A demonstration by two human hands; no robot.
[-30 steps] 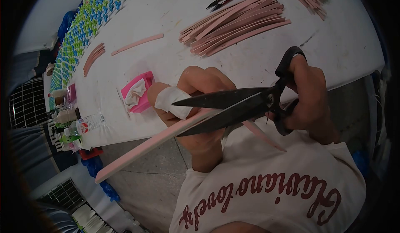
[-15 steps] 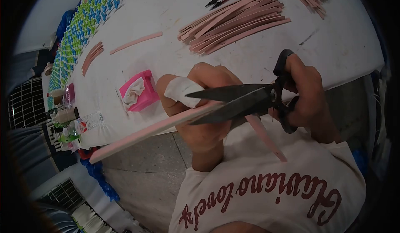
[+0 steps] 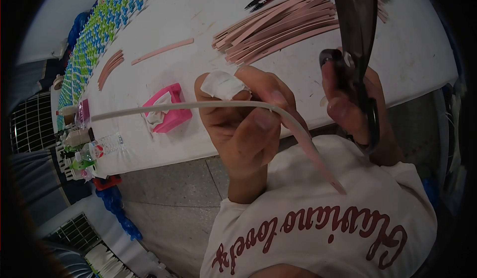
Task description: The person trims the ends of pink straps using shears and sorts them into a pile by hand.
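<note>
Since the pink strip (image 3: 311, 150) looks light and bendy, its ends toward nine and five o'clock, the left hand's (image 3: 243, 141) closed mid-length pinch suits it. At three o'clock the right hand's (image 3: 348, 114) partly hidden fingers grip scissors (image 3: 368, 29), tips out of frame; farther, toward one, piled strips (image 3: 283, 29) overlap.
</note>
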